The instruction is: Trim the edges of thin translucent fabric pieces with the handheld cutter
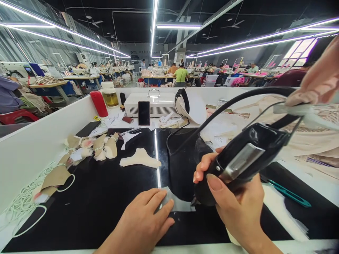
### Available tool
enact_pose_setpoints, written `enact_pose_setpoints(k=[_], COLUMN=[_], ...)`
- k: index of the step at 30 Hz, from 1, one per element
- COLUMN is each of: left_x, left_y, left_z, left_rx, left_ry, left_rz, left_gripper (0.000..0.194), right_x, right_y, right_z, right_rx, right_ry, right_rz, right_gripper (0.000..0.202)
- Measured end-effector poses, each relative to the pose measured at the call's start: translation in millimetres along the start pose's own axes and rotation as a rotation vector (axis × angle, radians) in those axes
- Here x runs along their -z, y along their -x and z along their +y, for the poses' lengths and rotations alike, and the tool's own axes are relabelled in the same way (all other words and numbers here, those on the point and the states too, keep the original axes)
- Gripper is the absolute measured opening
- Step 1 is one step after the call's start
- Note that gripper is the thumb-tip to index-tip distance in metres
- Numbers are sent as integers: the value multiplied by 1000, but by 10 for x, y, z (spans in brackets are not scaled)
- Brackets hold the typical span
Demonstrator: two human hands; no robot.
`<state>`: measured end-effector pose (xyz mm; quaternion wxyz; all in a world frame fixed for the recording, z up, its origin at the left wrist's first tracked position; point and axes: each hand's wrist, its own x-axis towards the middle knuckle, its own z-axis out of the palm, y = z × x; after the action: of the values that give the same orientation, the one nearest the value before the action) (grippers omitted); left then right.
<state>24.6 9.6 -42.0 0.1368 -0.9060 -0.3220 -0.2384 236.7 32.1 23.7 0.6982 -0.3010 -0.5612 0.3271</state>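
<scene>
My left hand [147, 215] lies on the black work mat, fingers spread and pressing down a small grey cut piece of fabric [182, 204]. My right hand [238, 201] is wrapped around a black corded hand-held power tool [243, 155] with a shiny metal plate on its side. The tool is tilted, and its narrow tip reaches down at the right end of the grey piece; whether it touches the piece I cannot tell. Farther up the mat lies a cream shaped fabric piece [140, 158]. Another person's blurred hand [321, 77] is above the tool's rear end, near its cord.
Bundled beige pieces [100, 146] and pale cord loops [29, 190] lie left. A phone [144, 113] stands before a white vented box [135, 105]. Right are white pieces [283, 211], a teal tool [290, 194] and beige fabric [312, 134]. The black cable [185, 137] crosses the mat.
</scene>
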Motion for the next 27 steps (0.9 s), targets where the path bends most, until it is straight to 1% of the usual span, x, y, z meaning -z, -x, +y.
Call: enact_pose_setpoints(k=[5, 9, 14, 16, 19, 22, 27], left_x=[25, 50, 89, 92, 52, -35, -153], left_y=[-2, -5, -61, -114, -212, -285, -281], left_z=[-3, -23, 1, 39, 113, 176, 205], left_rx=[5, 6, 2, -8, -38, -67, -58], left_ry=[11, -2, -1, 57, 152, 168, 168], left_rz=[10, 8, 72, 64, 11, -10, -2], left_gripper=[36, 37, 32, 33, 36, 35, 37], right_x=[16, 27, -28, -52, -62, -46, -9], right_y=[4, 15, -8, -23, -30, -13, 2], right_z=[15, 31, -7, -38, -69, -67, -33], right_rx=[0, -10, -17, 2, 1, -7, -15], right_ry=[35, 37, 24, 14, 20, 29, 56], right_rz=[20, 28, 38, 43, 55, 47, 29], right_gripper=[24, 25, 30, 30, 32, 35, 37])
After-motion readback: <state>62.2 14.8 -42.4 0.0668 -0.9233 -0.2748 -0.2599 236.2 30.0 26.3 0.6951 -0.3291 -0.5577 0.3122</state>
